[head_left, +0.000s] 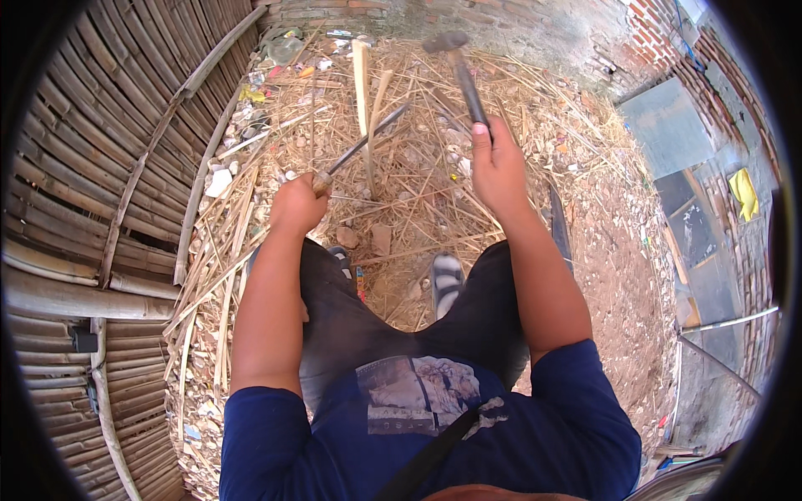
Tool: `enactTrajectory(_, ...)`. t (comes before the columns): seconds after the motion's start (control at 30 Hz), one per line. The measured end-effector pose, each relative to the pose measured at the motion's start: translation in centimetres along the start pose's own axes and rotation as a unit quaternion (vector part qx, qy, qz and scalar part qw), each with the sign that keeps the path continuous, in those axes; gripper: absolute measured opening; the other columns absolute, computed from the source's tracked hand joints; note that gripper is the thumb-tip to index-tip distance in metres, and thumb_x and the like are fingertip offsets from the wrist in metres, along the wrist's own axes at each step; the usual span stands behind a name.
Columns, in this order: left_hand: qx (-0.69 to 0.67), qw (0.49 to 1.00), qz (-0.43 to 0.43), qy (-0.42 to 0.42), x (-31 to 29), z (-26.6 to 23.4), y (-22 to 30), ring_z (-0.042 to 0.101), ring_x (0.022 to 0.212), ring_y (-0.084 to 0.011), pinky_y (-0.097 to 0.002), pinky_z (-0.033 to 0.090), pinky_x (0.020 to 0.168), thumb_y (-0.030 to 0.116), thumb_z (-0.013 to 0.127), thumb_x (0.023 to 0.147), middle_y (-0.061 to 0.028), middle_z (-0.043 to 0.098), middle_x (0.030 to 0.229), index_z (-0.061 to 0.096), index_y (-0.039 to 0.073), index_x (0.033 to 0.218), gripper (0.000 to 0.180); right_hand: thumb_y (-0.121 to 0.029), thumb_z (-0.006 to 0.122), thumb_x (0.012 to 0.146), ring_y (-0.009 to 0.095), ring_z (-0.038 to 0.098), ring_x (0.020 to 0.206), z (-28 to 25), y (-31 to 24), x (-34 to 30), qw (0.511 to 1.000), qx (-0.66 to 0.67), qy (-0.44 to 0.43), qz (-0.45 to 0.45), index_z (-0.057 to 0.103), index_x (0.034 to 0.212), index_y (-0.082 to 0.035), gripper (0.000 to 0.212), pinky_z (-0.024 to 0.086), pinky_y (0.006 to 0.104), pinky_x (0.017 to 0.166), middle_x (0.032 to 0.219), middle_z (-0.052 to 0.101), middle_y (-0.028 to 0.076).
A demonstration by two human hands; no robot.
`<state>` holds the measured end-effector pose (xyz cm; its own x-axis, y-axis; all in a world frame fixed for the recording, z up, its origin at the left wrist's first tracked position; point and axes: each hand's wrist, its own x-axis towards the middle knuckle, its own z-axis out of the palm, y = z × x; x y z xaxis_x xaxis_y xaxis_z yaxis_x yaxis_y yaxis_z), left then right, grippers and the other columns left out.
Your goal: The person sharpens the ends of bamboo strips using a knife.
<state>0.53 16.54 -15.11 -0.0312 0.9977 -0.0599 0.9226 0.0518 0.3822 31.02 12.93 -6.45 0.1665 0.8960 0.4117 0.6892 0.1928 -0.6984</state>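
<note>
My left hand is closed around the wooden handle of a long-bladed knife. The dark blade slants up and to the right, crossing an upright pale strip of bamboo or wood. A second, darker strip leans beside it, and both look split apart above the blade. Gripped by its dark handle, a hammer is in my right hand. The hammer head is raised at the upper right of the strips, apart from the blade. Where the strips meet the ground is hard to make out.
Loose bamboo slivers and litter cover the ground. A bamboo slat wall stands on the left, a brick wall at the back. Grey panels lean on the right. My sandalled foot is near a stone.
</note>
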Motion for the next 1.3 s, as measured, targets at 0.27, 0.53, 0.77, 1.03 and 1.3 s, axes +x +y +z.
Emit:
enactTrajectory(0.27,0.001,1.000,-0.014,0.008,0.6,-0.4,-0.7,0.070,0.096,-0.0414,-0.0505,0.055,0.086,0.033,0.075,0.088,-0.0244,0.073,0.097,0.068,0.003,0.104,0.035,-0.039,0.045,0.107,0.046,0.068,0.081,5.7,10.5,-0.6,0.926,-0.235,-0.296,0.011,0.063,0.112,-0.004,0.040,0.052,0.0562,0.076,0.082,0.068,0.025)
enactTrajectory(0.53,-0.006,1.000,0.016,0.026,1.2,0.4,0.0,0.070,0.090,-0.0435,-0.0500,0.055,0.081,0.035,0.076,0.087,-0.0257,0.072,0.090,0.068,0.000,0.099,0.038,-0.038,0.049,0.107,0.034,0.068,0.072,1.9,6.8,0.0,0.998,0.046,-0.039,-0.002,0.063,0.120,-0.003,0.039,0.050,0.0438,0.067,0.079,0.067,0.018)
enactTrajectory(0.77,0.010,1.000,0.014,0.022,0.4,0.7,-0.1,0.070,0.093,-0.0426,-0.0508,0.055,0.083,0.037,0.075,0.088,-0.0244,0.073,0.093,0.068,0.002,0.100,0.038,-0.037,0.046,0.109,0.035,0.069,0.072,3.3,4.5,-0.4,0.994,-0.015,-0.109,0.030,0.060,0.120,-0.005,0.037,0.051,0.0467,0.065,0.076,0.067,0.019)
enactTrajectory(1.03,0.035,0.999,0.003,0.001,0.2,1.1,1.0,0.070,0.098,-0.0415,-0.0506,0.055,0.087,0.038,0.074,0.090,-0.0249,0.073,0.098,0.067,0.004,0.105,0.037,-0.040,0.048,0.107,0.037,0.069,0.068,4.9,5.3,-1.2,0.987,-0.044,-0.151,0.040,0.063,0.118,-0.005,0.039,0.052,0.0487,0.065,0.075,0.068,0.019)
enactTrajectory(1.3,0.036,0.999,0.009,0.006,0.4,1.3,0.4,0.070,0.097,-0.0414,-0.0492,0.055,0.085,0.039,0.074,0.089,-0.0234,0.073,0.097,0.068,0.003,0.105,0.040,-0.040,0.050,0.106,0.031,0.068,0.064,3.5,3.8,-1.7,0.998,0.035,-0.051,0.004,0.064,0.117,-0.006,0.038,0.050,0.0452,0.062,0.069,0.066,0.016)
